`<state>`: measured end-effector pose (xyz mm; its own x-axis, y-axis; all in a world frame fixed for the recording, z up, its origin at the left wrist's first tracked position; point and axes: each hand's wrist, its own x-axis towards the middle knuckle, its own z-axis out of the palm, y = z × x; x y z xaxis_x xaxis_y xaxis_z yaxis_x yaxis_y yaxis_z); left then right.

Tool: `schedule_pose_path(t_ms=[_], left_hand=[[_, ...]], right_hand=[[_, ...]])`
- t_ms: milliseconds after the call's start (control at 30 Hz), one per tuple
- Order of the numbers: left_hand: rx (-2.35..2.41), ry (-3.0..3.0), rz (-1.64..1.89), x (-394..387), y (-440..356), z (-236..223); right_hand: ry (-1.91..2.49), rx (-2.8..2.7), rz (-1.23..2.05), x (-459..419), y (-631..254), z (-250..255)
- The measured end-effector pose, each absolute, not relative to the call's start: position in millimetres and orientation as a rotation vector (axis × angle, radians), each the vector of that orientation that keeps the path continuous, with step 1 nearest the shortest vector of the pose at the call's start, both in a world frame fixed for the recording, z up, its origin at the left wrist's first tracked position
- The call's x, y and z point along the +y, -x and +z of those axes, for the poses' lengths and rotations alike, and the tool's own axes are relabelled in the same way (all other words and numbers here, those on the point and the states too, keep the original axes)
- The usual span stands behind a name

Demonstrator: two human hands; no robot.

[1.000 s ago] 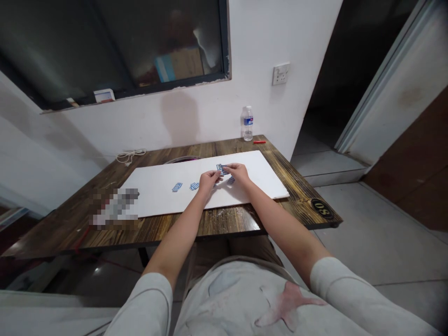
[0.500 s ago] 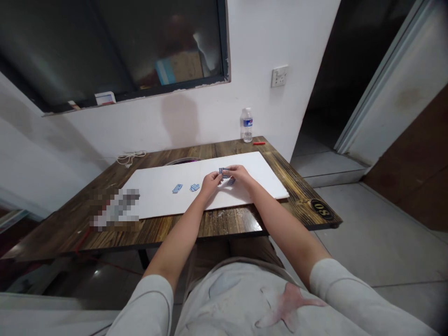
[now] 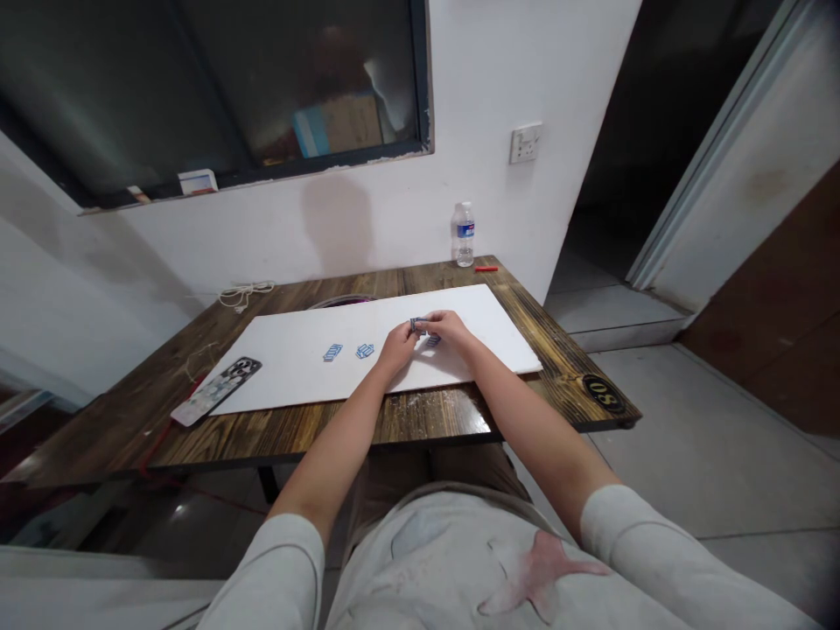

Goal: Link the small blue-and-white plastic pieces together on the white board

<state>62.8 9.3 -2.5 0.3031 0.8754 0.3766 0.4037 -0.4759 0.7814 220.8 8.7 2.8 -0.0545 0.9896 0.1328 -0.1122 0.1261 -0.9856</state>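
Observation:
Both my hands are closed together over the right part of a white board (image 3: 289, 337). My left hand (image 3: 397, 346) grips small blue-and-white cards (image 3: 415, 324) between thumb and fingers. From the other side, my right hand (image 3: 449, 326) pinches the same cards; how many there are I cannot tell. Just below the right fingers lies a small pile of blue-and-white cards (image 3: 433, 340), partly hidden. Left of my hands, two more card piles, one fanned (image 3: 332, 353) and one spread unevenly (image 3: 365, 351), rest flat on the board.
The board lies on a dark wooden table (image 3: 262, 440). A phone (image 3: 220, 390) overlaps its left corner. Toward the wall are a white cable (image 3: 242, 296), a plastic bottle (image 3: 465, 236) and a red pen-like stick (image 3: 486, 269). Behind the board, a round rim (image 3: 345, 301) shows partly.
The held cards have tilted a little and show less of their faces between my fingers. My arms and the piles on the board stay in place.

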Motion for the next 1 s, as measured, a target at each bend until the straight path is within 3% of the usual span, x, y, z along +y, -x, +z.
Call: schedule_pose_path(t_ms=[400,700,1000], left_hand=[[1.187,-2.128,1.051,8,-63,-1],[1.076,-2.463,0.846,4,-62,-2],[1.238,-2.524,0.768,4,-59,-5]], right_hand=[[0.983,-1.217,1.204,11,-220,3],[1.140,-0.832,0.941,26,-234,-3],[1.307,-1.037,0.716,34,-236,-20]])
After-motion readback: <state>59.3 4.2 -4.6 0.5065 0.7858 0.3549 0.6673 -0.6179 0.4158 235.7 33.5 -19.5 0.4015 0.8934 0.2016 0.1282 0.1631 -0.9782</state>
